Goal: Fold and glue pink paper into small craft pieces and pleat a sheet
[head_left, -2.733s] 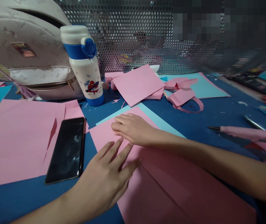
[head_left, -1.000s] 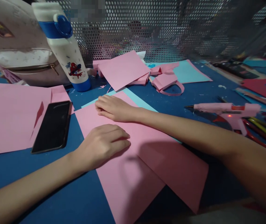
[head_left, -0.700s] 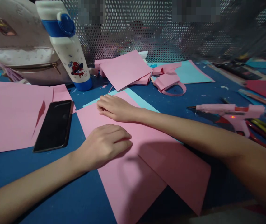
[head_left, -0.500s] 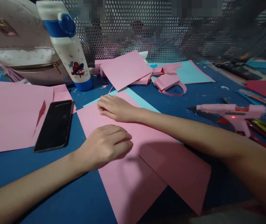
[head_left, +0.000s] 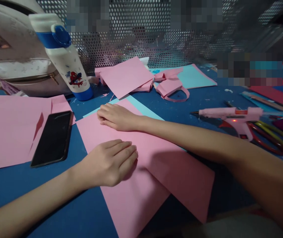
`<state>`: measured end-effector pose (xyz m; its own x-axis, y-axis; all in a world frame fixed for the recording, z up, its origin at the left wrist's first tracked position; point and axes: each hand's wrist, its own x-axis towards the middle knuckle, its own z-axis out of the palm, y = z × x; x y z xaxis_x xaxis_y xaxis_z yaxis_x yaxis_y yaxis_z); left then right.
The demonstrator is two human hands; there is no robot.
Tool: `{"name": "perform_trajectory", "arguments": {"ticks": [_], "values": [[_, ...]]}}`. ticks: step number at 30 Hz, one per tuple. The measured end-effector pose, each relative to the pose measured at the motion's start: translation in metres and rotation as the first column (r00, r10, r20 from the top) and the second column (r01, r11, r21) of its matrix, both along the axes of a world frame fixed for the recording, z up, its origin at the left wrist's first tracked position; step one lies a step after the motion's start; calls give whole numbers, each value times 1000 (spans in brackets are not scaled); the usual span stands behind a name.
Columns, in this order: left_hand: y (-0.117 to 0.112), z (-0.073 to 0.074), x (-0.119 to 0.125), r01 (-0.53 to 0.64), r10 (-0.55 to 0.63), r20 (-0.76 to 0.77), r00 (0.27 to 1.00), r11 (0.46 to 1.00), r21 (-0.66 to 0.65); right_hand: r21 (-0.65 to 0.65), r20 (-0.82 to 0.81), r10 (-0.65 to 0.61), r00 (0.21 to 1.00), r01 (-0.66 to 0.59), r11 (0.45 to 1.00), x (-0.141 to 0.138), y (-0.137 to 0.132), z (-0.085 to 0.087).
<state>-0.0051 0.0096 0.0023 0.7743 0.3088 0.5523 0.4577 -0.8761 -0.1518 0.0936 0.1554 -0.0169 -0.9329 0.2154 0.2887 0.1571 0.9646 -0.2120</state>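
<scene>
Pink paper [head_left: 181,178] lies in front of me in overlapping layers, with a light blue sheet [head_left: 143,107] showing beneath its far edge. On the upper part of the pink paper rests my right hand [head_left: 117,116], its fingers curled under and closed. Whatever is under those fingers is hidden. Nearer to me, my left hand [head_left: 110,162] is over the paper's left side, palm down, fingers side by side and loosely stretched, holding nothing visible. A shadow falls across the lower paper.
Left are a black phone [head_left: 53,138], another pink sheet [head_left: 7,125], a white-and-blue bottle [head_left: 69,66] and a backpack [head_left: 12,56]. Behind lie pink paper pieces [head_left: 126,77]. At right, a pink glue gun [head_left: 230,114] with a lit red light lies near scissors [head_left: 275,132].
The view has shifted, so the scene sits a little further left. My left hand's fingers have turned slightly and straightened; my right hand stays in place on the paper.
</scene>
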Motion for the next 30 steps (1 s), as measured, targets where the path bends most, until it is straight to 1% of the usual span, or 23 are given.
{"name": "perform_trajectory", "arguments": {"ticks": [5,7,12,14,16,20,23,26,30], "values": [[-1,-4,3,-56,57,51,997,998,-26,13,3,0,1000,0,1000,1,0,1],[0,-6,4,-66,73,95,993,996,-67,5,6,-2,1000,2,1000,1,0,1],[2,-10,5,-52,102,208,973,972,-231,0,5,-5,1000,5,1000,1,0,2],[3,-11,6,-54,119,233,965,962,-268,-4,12,-5,1000,5,1000,1,0,2],[4,-11,7,-62,132,241,962,959,-278,-3,17,-6,1000,6,1000,0,0,2],[5,-9,9,-66,113,203,973,972,-226,8,9,-12,1000,12,1000,0,0,1],[6,-6,10,-65,81,141,987,992,-110,9,-2,-11,1000,11,1000,0,0,0],[5,-5,11,-55,54,78,996,998,15,4,-13,-5,1000,5,1000,-1,0,0],[4,-6,11,-85,81,52,995,992,90,-7,-11,-2,1000,1,1000,0,1,1]]}}
